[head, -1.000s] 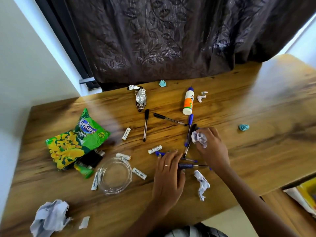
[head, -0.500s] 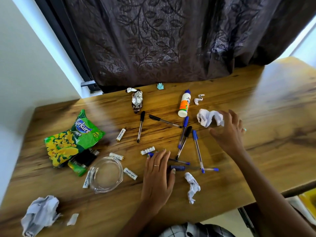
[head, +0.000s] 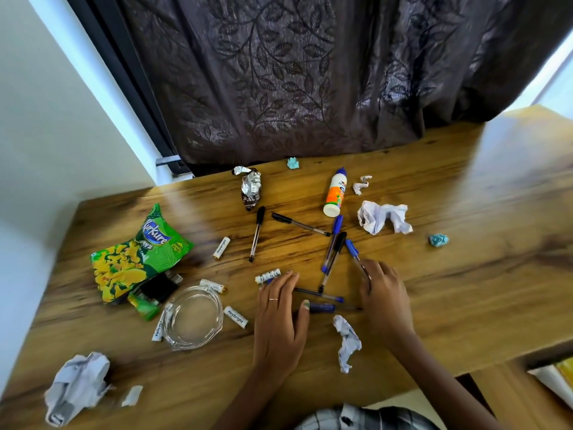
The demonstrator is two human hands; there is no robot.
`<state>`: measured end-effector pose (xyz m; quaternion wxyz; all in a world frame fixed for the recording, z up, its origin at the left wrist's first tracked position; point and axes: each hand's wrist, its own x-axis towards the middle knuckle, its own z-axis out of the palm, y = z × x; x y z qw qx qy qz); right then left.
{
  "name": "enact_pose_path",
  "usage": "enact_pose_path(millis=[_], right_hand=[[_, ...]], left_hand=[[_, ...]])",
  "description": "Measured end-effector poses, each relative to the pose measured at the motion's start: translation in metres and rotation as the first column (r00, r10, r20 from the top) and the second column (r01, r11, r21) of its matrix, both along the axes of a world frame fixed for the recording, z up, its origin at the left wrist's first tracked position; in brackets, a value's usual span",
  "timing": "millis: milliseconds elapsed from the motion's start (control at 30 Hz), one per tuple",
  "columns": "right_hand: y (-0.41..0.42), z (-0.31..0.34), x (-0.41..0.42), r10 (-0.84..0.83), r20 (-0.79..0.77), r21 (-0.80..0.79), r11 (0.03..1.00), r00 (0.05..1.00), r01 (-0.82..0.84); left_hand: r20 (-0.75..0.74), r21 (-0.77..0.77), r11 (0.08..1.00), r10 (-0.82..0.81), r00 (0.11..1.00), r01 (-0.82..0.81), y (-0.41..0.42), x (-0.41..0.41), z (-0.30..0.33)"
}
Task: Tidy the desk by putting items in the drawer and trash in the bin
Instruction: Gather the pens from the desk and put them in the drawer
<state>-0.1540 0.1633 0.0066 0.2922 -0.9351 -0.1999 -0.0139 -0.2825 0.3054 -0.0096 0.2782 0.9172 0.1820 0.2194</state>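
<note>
Several pens lie fanned out on the wooden desk. My left hand rests flat on the desk, fingers straight, thumb against a blue-capped pen. My right hand is lowered over the lower end of another blue pen, fingers curled onto it. Between the hands lie a thin pen, a black-capped pen and a blue pen. Two black pens lie farther back. A crumpled white paper sits right of the glue bottle.
A green Kurkure bag, a glass dish and several batteries are on the left. Also here: a foil wrapper, teal paper bits, paper wads. A dark curtain hangs behind the desk.
My right hand carried the crumpled white paper right, let it go beside the glue bottle, then came back down onto a blue pen. My left hand stayed put.
</note>
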Motion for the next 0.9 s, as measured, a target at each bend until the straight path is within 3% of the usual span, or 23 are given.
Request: enact_pose_path(millis=[167, 233, 267, 333, 367, 400, 433, 467, 567, 633, 700, 767, 833, 900], right_hand=[[-0.002, 0.017, 0.002, -0.078, -0.189, 0.373, 0.917, 0.979, 0.145], [0.003, 0.03, -0.005, 0.017, -0.202, 0.502, 0.86, 0.979, 0.088], [0.007, 0.038, -0.01, 0.095, -0.207, 0.547, 0.836, 0.974, 0.035], [0.017, 0.05, -0.02, 0.276, -0.226, 0.6, 0.795, 0.934, -0.09], [0.022, 0.054, -0.024, 0.361, -0.232, 0.605, 0.78, 0.903, -0.156], [0.026, 0.057, -0.029, 0.431, -0.235, 0.596, 0.772, 0.871, -0.221], [0.03, 0.059, -0.033, 0.489, -0.239, 0.58, 0.765, 0.839, -0.281], [0.032, 0.06, -0.035, 0.537, -0.243, 0.563, 0.756, 0.807, -0.333], [0.03, 0.063, -0.033, 0.64, -0.279, 0.539, 0.722, 0.716, -0.435], [0.021, 0.064, -0.023, 0.645, -0.29, 0.494, 0.734, 0.707, -0.467], [0.007, 0.06, -0.009, 0.566, -0.279, 0.332, 0.815, 0.776, -0.475], [-0.009, 0.051, 0.006, 0.491, -0.249, 0.051, 0.867, 0.835, -0.495], [-0.022, 0.037, 0.014, 0.49, -0.232, -0.217, 0.816, 0.84, -0.535], [-0.03, 0.026, 0.014, 0.47, -0.272, -0.284, 0.795, 0.84, -0.537]], left_hand=[[0.182, -0.306, 0.947, 0.156, 0.971, -0.095, -0.017, 0.007, 0.027], [0.209, -0.55, 0.83, 0.25, 0.945, -0.098, -0.025, 0.014, 0.043], [0.175, -0.72, 0.69, 0.28, 0.944, -0.072, -0.026, 0.018, 0.053], [0.077, -0.969, 0.245, 0.235, 0.969, 0.018, -0.023, 0.029, 0.067], [0.054, -0.999, 0.005, 0.188, 0.981, 0.054, -0.019, 0.033, 0.071], [0.039, -0.982, -0.178, 0.15, 0.988, 0.066, -0.015, 0.037, 0.075], [0.033, -0.955, -0.288, 0.118, 0.993, 0.066, -0.01, 0.04, 0.077], [0.037, -0.937, -0.343, 0.099, 0.994, 0.069, -0.006, 0.042, 0.075], [0.045, -0.923, -0.372, 0.137, 0.99, 0.093, 0.005, 0.045, 0.068], [0.052, -0.917, -0.382, 0.181, 0.982, 0.119, 0.014, 0.044, 0.062], [0.066, -0.903, -0.401, 0.221, 0.973, 0.153, 0.023, 0.039, 0.057], [0.073, -0.894, -0.414, 0.24, 0.968, 0.17, 0.031, 0.034, 0.053], [0.075, -0.888, -0.425, 0.245, 0.966, 0.177, 0.036, 0.03, 0.05], [0.08, -0.886, -0.427, 0.242, 0.967, 0.18, 0.039, 0.027, 0.048]])
